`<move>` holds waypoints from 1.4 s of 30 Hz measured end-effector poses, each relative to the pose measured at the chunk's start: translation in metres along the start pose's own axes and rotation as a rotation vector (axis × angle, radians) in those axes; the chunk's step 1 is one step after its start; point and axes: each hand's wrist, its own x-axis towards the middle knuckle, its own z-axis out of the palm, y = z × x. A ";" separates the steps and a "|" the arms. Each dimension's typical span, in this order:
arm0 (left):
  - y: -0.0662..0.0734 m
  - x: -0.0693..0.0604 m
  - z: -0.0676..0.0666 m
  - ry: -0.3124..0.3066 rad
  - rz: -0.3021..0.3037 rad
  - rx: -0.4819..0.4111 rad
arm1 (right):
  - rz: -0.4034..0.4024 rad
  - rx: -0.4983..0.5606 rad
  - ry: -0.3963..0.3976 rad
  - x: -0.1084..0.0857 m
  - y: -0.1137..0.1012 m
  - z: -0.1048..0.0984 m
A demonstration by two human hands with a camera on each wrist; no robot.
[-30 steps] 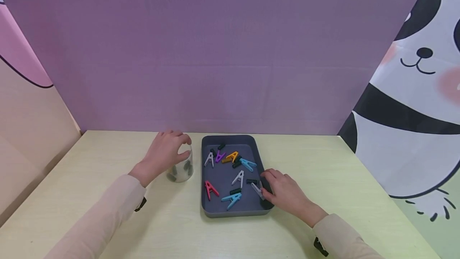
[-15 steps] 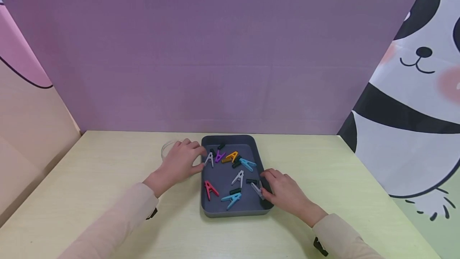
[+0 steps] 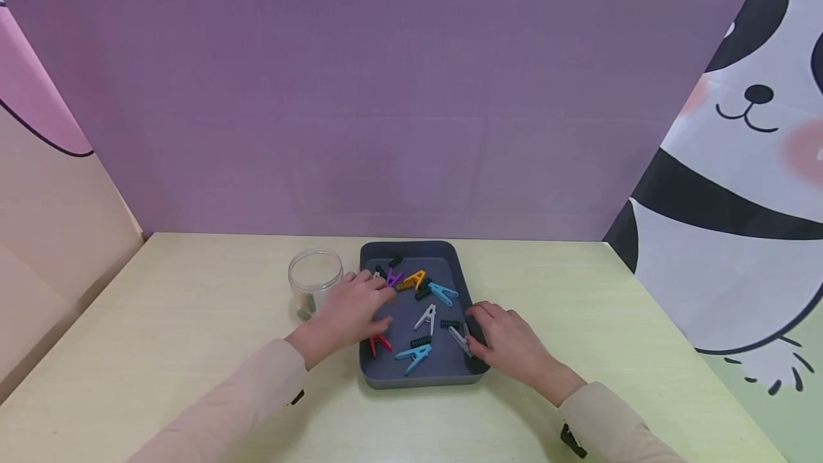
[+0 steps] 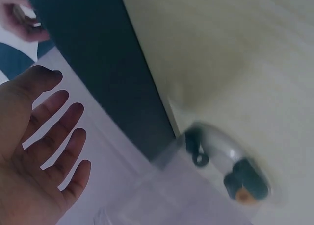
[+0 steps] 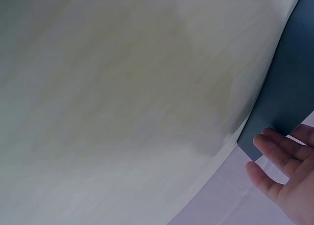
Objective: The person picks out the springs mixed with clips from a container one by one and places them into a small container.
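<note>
My left hand (image 3: 350,311) hovers over the left edge of the grey tray (image 3: 421,380), fingers apart and holding nothing; the left wrist view shows its spread fingers (image 4: 51,141) beside the tray wall (image 4: 98,53). Below it a red clip (image 3: 381,341) is partly covered. At the tray's right rim rests my right hand (image 3: 514,349), its fingers bent loosely over the edge near a grey clip (image 3: 459,338). Also in the tray lie a white clip (image 3: 426,317), blue clips (image 3: 414,356), a yellow clip (image 3: 416,278), a purple clip (image 3: 393,278) and dark coiled pieces (image 3: 421,341).
A clear round jar (image 3: 315,270) stands left of the tray, close behind my left hand. Several dark green pieces (image 4: 250,178) lie at its bottom. The pale table (image 3: 212,299) backs onto a purple cloth (image 3: 386,106).
My left hand has moved from the jar rightward and toward me, over the tray's left side, uncovering the jar's top. My right hand has stayed at the tray's rim.
</note>
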 end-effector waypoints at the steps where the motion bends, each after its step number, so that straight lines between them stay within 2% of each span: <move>1: 0.002 0.000 0.002 -0.012 0.007 -0.002 | 0.000 0.000 -0.002 0.000 0.000 0.000; 8: 0.016 0.004 0.015 -0.079 0.040 -0.027 | -0.001 -0.001 -0.001 0.000 0.000 0.000; 16: 0.026 0.007 0.021 -0.120 0.045 -0.039 | 0.003 0.001 0.001 0.000 0.001 0.001; 28: 0.031 0.011 0.028 -0.106 0.080 -0.064 | 0.002 0.001 0.001 0.000 0.001 0.002; 42: 0.032 0.014 0.033 -0.115 0.065 -0.046 | 0.004 0.002 -0.008 0.000 0.001 0.002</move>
